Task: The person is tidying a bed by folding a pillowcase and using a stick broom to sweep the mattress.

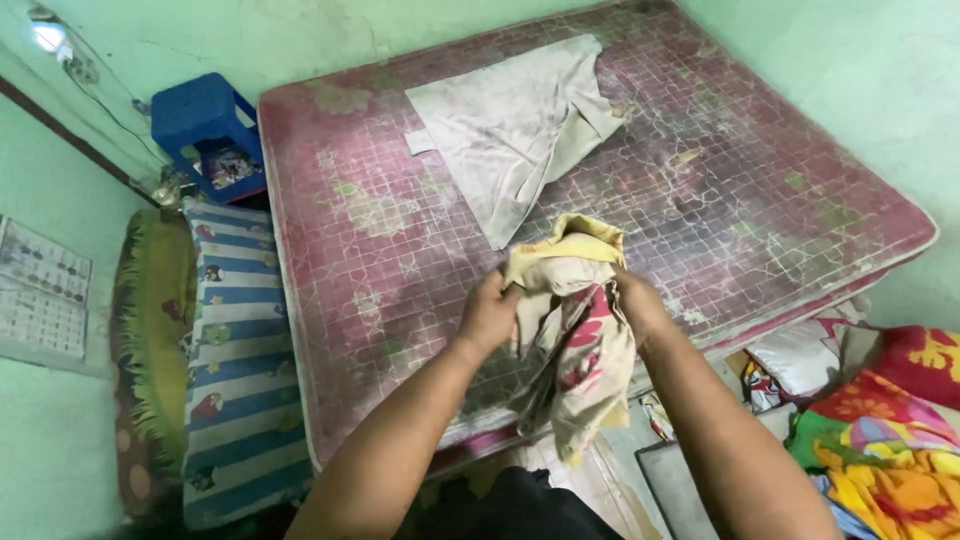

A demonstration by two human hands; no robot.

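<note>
Gripping a crumpled cloth (572,330), left hand (487,315) clenched, right hand (640,305) too (above mattress (400,250))

walls: pale green (830,60) | bare pink mattress (720,200) | blue stool (195,110) | striped cushion (240,380)

The one camera sits on my head and looks steeply down, close over my forearms, toward the mattress (400,260) ahead.
</note>
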